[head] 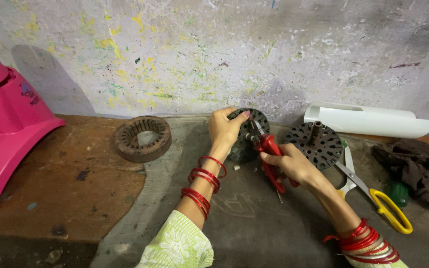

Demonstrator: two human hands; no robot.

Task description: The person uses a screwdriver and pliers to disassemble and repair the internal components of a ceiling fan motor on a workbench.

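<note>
Dark steel, slotted around its rim, the round motor core (pixel 247 134) stands on edge on the grey floor close to the paint-flecked wall (pixel 224 54). The left hand (pixel 224 130) wraps over its top and left side, fingers curled on the rim, holding it upright. The right hand (pixel 291 166) closes around the red handles of a pair of pliers (pixel 270 159), whose nose meets the face of the core near its centre; whether the nose is pinching anything there is too small to tell.

As a judgement, the work on this core looks to be in its middle: the tool is engaged at the face and the core is still braced, not laid aside. No pulled-out parts are clear, beyond a small pale scrap on the floor just below the core.

To the right of the core, a second dark core with a short shaft (pixel 315 143) lies flat and untouched. Just beyond it, yellow-handled scissors (pixel 373 196) lie open, with a green-handled tool (pixel 399 192) and a brown rag (pixel 418 168) farther right. A white plastic roll (pixel 368 120) rests against the wall behind them. Well to the left of the core sits a rusty slotted ring (pixel 142 138), and farther left a pink plastic shell (pixel 6 119).
</note>
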